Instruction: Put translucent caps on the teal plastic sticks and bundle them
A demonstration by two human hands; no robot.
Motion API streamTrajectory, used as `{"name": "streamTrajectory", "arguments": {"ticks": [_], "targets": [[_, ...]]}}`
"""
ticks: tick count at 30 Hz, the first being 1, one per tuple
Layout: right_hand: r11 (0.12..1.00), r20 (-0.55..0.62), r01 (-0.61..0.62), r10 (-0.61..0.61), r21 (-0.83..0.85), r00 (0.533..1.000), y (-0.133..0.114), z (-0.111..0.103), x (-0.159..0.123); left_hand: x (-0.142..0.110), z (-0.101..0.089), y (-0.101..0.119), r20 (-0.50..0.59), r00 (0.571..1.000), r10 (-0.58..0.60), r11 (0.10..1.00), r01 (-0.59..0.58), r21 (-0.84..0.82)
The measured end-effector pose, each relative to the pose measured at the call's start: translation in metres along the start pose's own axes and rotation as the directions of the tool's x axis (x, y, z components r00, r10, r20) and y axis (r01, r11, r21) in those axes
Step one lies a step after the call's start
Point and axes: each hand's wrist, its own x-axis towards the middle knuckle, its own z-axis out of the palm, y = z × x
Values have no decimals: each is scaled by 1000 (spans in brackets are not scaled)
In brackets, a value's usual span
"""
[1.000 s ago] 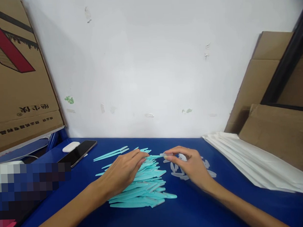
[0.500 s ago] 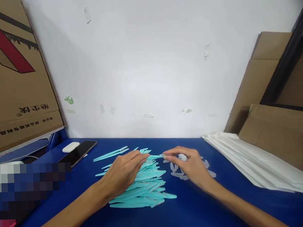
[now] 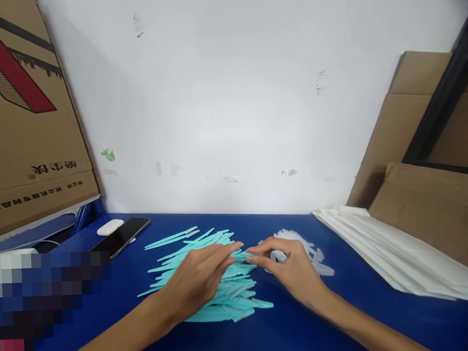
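Observation:
A heap of turquoise eyebrow razors (image 3: 238, 287) lies in front of me, partly under my left hand (image 3: 201, 274). That hand's fingers and thumb close around one razor from the heap's top, and its palm hides most of the handle. Just right of those fingertips, my right hand (image 3: 292, 258) pinches a small clear cap at the razor's blade end. The cap is mostly covered by thumb and forefinger. Behind and beside the right hand is a pile of clear plastic caps (image 3: 326, 270). Two razors (image 3: 170, 238) lie apart at the back left.
A phone (image 3: 121, 236) and a white earbud case (image 3: 110, 227) rest at the left of the blue table (image 3: 300, 316). White paper sheets or bags (image 3: 398, 257) are stacked at the right. Cardboard (image 3: 431, 214) leans there, and a large carton (image 3: 33, 136) stands left. A white wall (image 3: 231, 104) rises behind.
Both hands have come slightly down towards me over the heap. The left fingers are less tightly pinched, and a razor handle now sticks out left of that hand. More of the cap pile shows.

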Motion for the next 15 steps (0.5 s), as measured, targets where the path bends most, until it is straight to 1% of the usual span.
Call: {"name": "streamTrajectory", "arguments": {"ticks": [2,4,5,7,8,10,12,13,15], "targets": [[997,45,34,-31,-71,999,2,-2,2,2,-4,-6,44,998,48,993,-52,101],[986,61,70,-62,-150,996,5,-4,4,5,-11,-15,75,997,37,974,-53,220],[974,63,94,-83,-205,995,7,-6,5,7,-15,-21,85,996,1,958,-25,285],[918,77,160,-141,-363,987,15,-10,7,11,-24,-33,117,985,-127,900,65,432],[868,96,199,-175,-454,980,20,-12,8,13,-29,-39,154,962,-228,848,118,517],[748,144,262,-221,-610,965,31,-16,9,15,-38,-52,214,873,-437,729,205,653],[659,174,274,-214,-700,961,41,-20,11,13,-45,-64,207,832,-515,678,248,692],[637,191,272,-194,-722,962,45,-21,12,11,-47,-69,202,814,-545,659,266,704],[622,224,269,-152,-735,963,50,-23,13,6,-48,-78,193,782,-592,627,297,720]]}}
